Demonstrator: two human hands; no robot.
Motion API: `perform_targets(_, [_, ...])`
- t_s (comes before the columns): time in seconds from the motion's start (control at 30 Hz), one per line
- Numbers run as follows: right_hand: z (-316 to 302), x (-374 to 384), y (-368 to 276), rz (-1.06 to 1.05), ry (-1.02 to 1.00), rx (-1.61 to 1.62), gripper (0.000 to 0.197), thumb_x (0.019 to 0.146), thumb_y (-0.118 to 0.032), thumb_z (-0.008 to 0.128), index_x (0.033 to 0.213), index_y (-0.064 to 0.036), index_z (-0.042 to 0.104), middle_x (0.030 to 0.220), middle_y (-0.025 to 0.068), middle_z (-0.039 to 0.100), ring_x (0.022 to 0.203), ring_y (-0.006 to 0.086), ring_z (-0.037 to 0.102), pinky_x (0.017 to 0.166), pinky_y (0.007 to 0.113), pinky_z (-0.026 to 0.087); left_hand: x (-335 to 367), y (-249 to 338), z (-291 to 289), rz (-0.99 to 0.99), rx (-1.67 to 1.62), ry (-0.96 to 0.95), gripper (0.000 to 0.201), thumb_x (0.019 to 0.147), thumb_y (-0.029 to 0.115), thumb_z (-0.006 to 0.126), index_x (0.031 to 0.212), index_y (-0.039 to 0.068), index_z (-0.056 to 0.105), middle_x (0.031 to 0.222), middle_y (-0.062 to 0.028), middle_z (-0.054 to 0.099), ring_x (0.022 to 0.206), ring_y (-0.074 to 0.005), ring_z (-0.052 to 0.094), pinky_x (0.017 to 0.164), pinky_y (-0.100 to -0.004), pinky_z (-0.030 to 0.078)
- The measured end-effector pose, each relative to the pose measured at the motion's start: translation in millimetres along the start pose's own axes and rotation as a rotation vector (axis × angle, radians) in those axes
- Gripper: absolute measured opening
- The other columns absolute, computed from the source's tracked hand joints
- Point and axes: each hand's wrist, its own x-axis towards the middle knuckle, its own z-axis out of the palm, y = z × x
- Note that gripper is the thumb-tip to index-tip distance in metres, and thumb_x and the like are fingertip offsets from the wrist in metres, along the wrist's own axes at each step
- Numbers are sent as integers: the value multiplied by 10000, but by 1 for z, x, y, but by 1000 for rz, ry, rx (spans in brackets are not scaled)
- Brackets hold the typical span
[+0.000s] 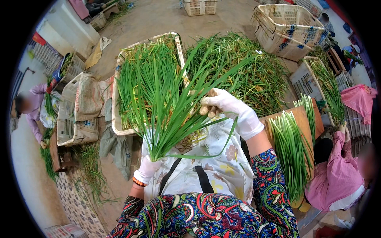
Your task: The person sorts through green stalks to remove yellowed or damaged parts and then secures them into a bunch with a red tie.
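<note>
My left hand (148, 168), in a white glove with an orange bead bracelet at the wrist, is closed around the base of a bunch of garlic chives (166, 129). The long green leaves fan out upward and to the right over my lap. My right hand (226, 104), gloved with soiled fingertips, is curled closed at the right side of the fanned leaves. Some leaves pass behind and below its fingers; what it pinches, if anything, is hidden. A flower-patterned white apron (222, 166) covers my lap beneath the bunch.
Ahead stands a white crate (115, 115) filled with chives, beside a heap of loose chives (250, 75). Neat chive bundles (289, 150) lie on a wooden board at right. Another crate (75, 135) with sacking stands left. Co-workers sit at both sides, including one in pink (333, 174).
</note>
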Motion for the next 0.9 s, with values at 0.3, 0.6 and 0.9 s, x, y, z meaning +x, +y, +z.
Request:
perform_targets(0.3, [5,19,21,-65,82,166,305,895,-267,472,1159,-134,549,609,28,588,407,78,477,365,198,368,1,-4,6,186,-150,40,123,771,94,631,883,45,625,604,25,533,436,-37,382,391,-197,278])
perform_targets(0.6, [14,30,14,-3,167,236,288,890,-314,518,992,-57,597,538,4,551,370,53,452,320,174,309,3,-7,6,81,-134,19,120,773,87,633,880,38,611,609,23,528,426,-41,375,382,-204,275])
perform_targets(0.9, [-82,16,14,-739,109,1012,361,861,-323,564,1044,-13,539,762,60,613,548,77,532,439,180,432,-4,11,-12,-15,-348,37,186,779,167,641,914,39,621,659,6,576,432,-40,409,388,-205,300])
